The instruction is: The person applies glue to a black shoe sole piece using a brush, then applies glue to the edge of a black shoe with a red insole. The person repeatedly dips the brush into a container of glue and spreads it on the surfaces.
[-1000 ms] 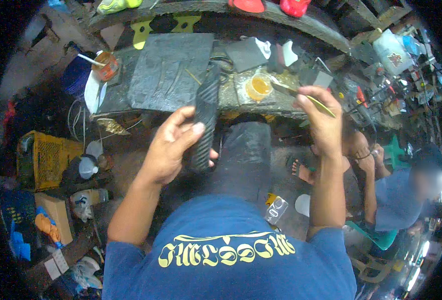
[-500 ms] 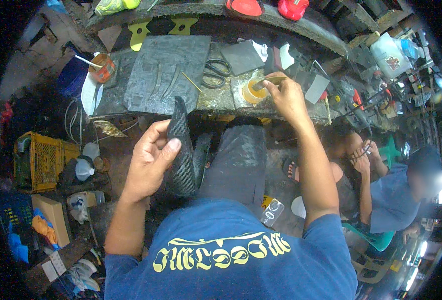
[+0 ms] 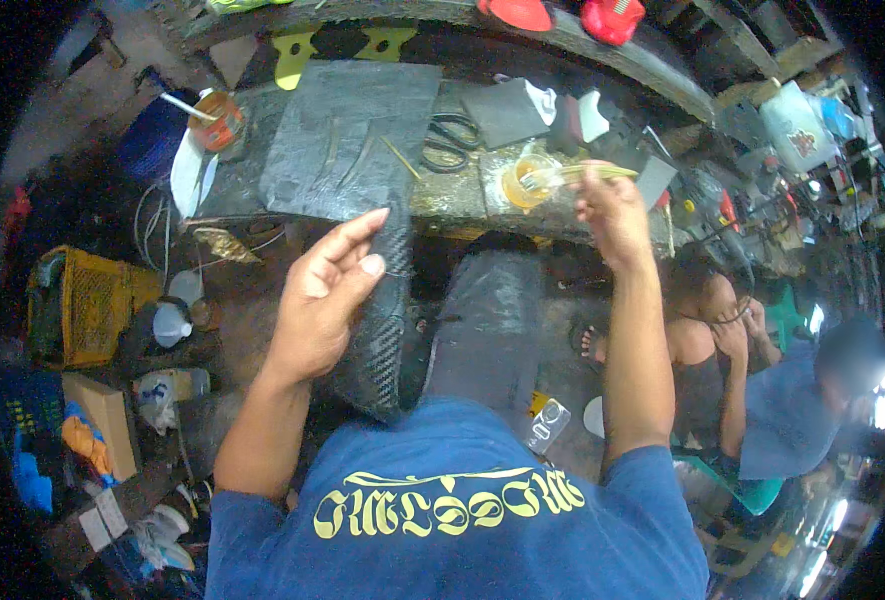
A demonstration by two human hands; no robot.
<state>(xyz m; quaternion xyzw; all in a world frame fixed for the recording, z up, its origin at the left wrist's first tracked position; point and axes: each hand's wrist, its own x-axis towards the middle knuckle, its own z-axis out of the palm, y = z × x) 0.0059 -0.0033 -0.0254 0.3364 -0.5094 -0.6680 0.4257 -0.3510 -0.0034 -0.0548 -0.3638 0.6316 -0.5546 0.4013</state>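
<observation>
The dark strip (image 3: 387, 345) is at the fingertips of the left hand (image 3: 322, 290), above the person's lap and on the near side of the worktop (image 3: 447, 198). It will probably handle as light and bendable, more springy than rigid and unlikely to break; its textured face should give a fair grip (unless it is wet, which the blur would hide). The long edges look like the best place to take hold, leaving the broad face clear. It is long and narrow, black to charcoal, with a slanting woven pattern that shows most below the left thumb; its upper end almost merges with the dark board (image 3: 352, 110) beyond. The left hand pinches its left edge between thumb and fingers. The right hand (image 3: 617, 220) pinches a brush (image 3: 567, 176) whose tip points left over a clear cup (image 3: 519, 196) of amber liquid; whether the bristles touch the liquid I cannot tell. Beyond and between the hands lie scissors (image 3: 450, 142) and a thin stick (image 3: 401, 158). A co-worker (image 3: 787, 410) is to the right hand's right.
</observation>
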